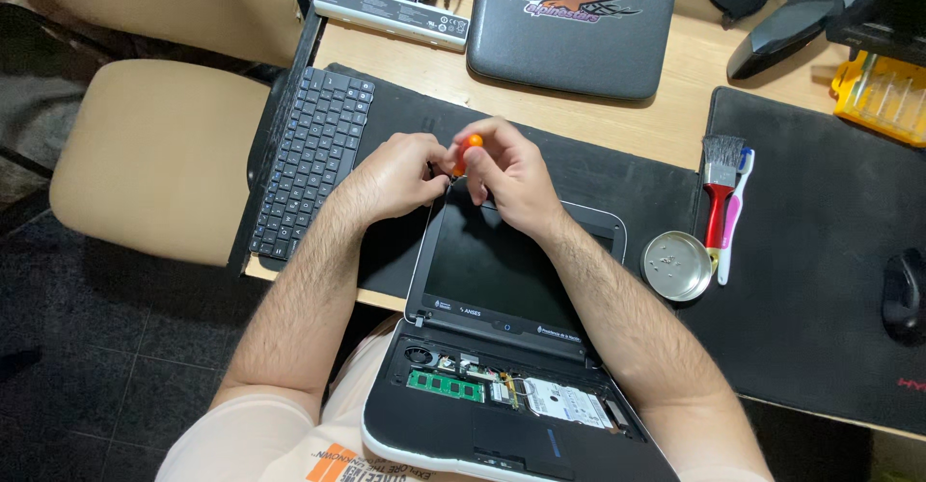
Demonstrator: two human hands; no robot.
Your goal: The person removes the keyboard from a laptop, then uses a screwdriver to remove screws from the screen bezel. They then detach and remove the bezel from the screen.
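Both hands are bunched together at the far edge of the open laptop's screen. The right hand has its fingers clamped round one small orange-handled screwdriver, handle poking up just above the knuckles. The left hand sits right beside it with fingers curled in toward the same spot, fingertips pinched close together, touching or nearly touching the driver's tip. Can't tell exactly what it's pinching, the tip and any screw are hidden behind the fingers.

Count-wise: one laptop with its keyboard deck stripped off, so below the wrists you see one green memory stick, one hard drive and one little fan opening. One loose black keyboard lies left of the left hand. Beyond the fingers there's one closed dark laptop and one grey battery pack.

Right of the right hand: one round metal tin with a few tiny screws in it, too small to count. Just past that, one red-handled brush and one pink and white toothbrush, side by side. One yellow bit case is cut off at the frame edge, and one black mouse is half cut off too. Two tan chairs are on the left.
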